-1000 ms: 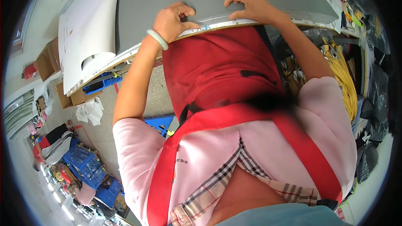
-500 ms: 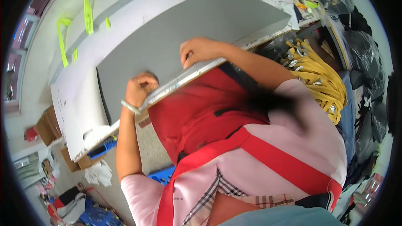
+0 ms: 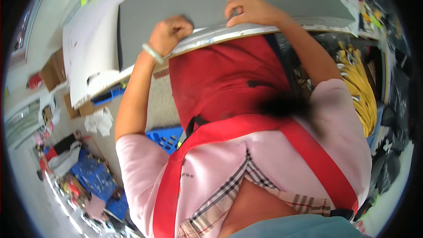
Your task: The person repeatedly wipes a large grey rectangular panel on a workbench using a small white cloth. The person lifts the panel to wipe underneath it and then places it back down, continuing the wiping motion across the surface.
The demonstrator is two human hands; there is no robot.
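Worktable (image 3: pixel 211 40) spanned the upper view. Dark grey sheet (image 3: pixel 202 0) lay across it, near edge toward me. Left hand (image 3: pixel 170 34) was curled at that edge; right hand (image 3: pixel 251 11) sat farther along it, apart from the left, fingers bent and thumb out. Looked like a pinch both sides, but blur hid contact; couldn't tell. My read on the step: working the near edge. Next move called for even tension, no creasing. White sheet (image 3: pixel 93 46) curled up at left, yellow straps (image 3: pixel 361 94) right, blue crate (image 3: pixel 164 138) low.
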